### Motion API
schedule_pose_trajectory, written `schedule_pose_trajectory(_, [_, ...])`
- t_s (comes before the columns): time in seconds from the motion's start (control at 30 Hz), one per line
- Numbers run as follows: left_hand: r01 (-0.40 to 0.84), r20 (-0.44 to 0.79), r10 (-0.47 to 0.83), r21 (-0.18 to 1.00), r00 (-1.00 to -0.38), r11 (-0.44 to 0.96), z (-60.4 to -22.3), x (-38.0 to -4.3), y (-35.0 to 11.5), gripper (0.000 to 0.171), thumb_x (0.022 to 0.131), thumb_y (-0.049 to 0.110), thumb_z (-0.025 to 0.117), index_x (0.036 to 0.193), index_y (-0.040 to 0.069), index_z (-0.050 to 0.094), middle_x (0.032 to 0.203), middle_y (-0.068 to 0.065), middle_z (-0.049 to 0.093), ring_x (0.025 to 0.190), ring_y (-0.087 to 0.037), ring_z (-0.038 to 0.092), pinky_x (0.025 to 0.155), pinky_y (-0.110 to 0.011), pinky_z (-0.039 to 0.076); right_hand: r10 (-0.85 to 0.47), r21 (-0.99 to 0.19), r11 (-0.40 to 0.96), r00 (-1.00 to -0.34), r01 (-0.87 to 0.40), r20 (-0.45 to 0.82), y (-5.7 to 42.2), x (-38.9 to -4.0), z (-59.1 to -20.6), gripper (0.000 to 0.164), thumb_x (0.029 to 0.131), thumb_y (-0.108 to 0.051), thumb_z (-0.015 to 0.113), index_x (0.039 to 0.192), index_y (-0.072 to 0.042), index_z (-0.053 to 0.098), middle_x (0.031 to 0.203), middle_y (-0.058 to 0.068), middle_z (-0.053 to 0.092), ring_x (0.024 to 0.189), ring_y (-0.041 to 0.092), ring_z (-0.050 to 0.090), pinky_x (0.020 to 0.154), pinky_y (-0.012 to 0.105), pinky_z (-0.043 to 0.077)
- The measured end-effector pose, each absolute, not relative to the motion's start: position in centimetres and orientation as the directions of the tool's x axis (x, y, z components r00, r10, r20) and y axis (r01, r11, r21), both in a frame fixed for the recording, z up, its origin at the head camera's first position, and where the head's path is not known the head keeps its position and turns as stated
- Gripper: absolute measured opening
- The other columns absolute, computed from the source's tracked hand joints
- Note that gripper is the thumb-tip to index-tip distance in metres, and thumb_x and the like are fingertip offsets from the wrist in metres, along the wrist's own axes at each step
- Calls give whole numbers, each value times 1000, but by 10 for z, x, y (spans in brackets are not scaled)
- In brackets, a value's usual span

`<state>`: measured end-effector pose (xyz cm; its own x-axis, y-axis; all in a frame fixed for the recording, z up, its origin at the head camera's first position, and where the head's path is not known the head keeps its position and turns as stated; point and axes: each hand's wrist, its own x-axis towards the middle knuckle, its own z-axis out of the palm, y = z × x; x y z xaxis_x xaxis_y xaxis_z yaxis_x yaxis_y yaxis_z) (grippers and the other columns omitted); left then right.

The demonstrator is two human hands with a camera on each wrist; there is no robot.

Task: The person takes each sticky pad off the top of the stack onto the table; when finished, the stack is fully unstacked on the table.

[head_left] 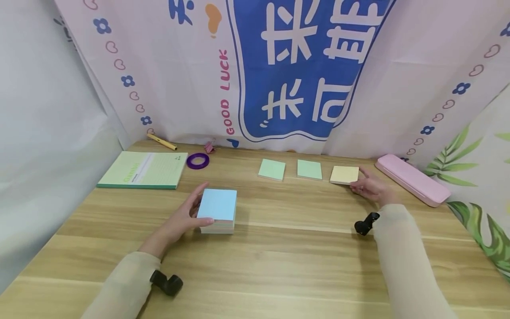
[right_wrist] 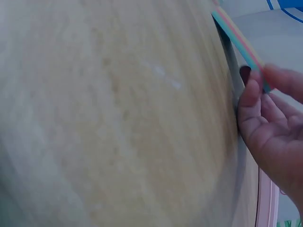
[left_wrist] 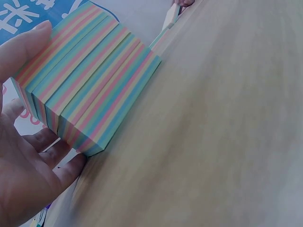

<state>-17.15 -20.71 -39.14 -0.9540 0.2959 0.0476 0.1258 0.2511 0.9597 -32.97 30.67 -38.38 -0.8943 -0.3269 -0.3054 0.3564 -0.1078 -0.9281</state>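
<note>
My left hand (head_left: 184,218) holds a tall stack of square sticky-note pads (head_left: 218,204) with a light blue top sheet. In the left wrist view the stack's striped sides (left_wrist: 90,75) show, thumb at the top edge and fingers along the side. Farther right, my right hand (head_left: 370,188) pinches the right corner of a thin yellow-topped sticky-note pad (head_left: 344,174). Its striped edge (right_wrist: 239,40) appears tilted above the wood in the right wrist view. Two green-topped sticky-note pads, a left one (head_left: 272,169) and a middle one (head_left: 309,169), lie in a row with it.
At the back left lie a green notebook (head_left: 145,169), a yellow pen (head_left: 161,141), a purple tape ring (head_left: 197,160) and a pink clip (head_left: 209,147). A pink case (head_left: 412,179) lies right of my right hand. Printed cloth (head_left: 295,66) hangs behind the wooden table (head_left: 271,266).
</note>
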Motion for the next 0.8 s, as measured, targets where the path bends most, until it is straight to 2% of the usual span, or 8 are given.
schedule_pose_trajectory(0.13, [127,44,302,957,-952,261,-390,-172,-206,87,74,19,69,137,34,12,139,-22,9,126,-33,9,100,-43,11,-248,-931,-97,-914,352,-320,303,-328,-385,74,86,10,39,136,-9,-12,84,7,54,71,12,56,70,23,46])
schedule_pose_trajectory(0.23, [130,45,304,955,-952,266,-389,-172,-205,87,74,20,69,137,33,12,139,-22,9,126,-33,9,100,-44,11,-187,-936,-57,-924,348,-332,301,-325,-384,71,87,5,42,137,-6,-7,101,13,50,82,12,55,82,25,42])
schedule_pose_trajectory(0.33, [133,50,307,957,-950,257,-389,-173,-205,87,74,20,69,138,32,11,139,-21,8,126,-34,9,100,-44,11,-168,-942,-24,-930,334,-326,299,-324,-382,69,89,0,42,137,-4,-7,126,25,30,95,14,51,93,29,33])
schedule_pose_trajectory(0.4, [132,51,305,959,-951,251,-390,-173,-205,86,74,19,68,138,32,12,140,-21,7,126,-33,9,100,-44,10,-170,-946,-19,-933,324,-317,297,-323,-379,69,89,-1,41,136,-4,-10,136,25,16,100,15,50,96,31,28])
schedule_pose_trajectory(0.47, [130,49,307,959,-951,250,-391,-174,-205,86,74,18,68,138,32,11,140,-21,7,126,-33,8,100,-44,10,-172,-949,-9,-936,314,-308,296,-322,-376,70,90,-2,41,135,-4,-13,138,25,9,105,16,47,97,32,26])
schedule_pose_trajectory(0.6, [127,47,304,961,-951,248,-391,-173,-206,86,75,18,68,137,34,11,140,-21,6,126,-33,8,100,-45,10,-173,-966,78,-951,245,-255,285,-317,-369,73,89,-9,45,135,-2,-12,136,28,12,116,27,35,97,37,25])
schedule_pose_trajectory(0.7, [127,48,306,962,-951,242,-390,-171,-206,86,75,18,68,137,34,11,140,-21,5,126,-34,7,100,-46,9,-177,-982,105,-969,156,-173,268,-308,-362,73,89,-10,47,135,1,-8,136,30,8,120,36,24,97,43,23])
schedule_pose_trajectory(0.8, [131,54,303,963,-952,238,-390,-171,-206,86,74,18,68,138,32,11,140,-21,6,126,-35,7,99,-47,9,-205,-996,53,-975,70,-80,243,-298,-355,67,88,-6,46,136,2,-1,136,29,7,116,34,30,97,45,22])
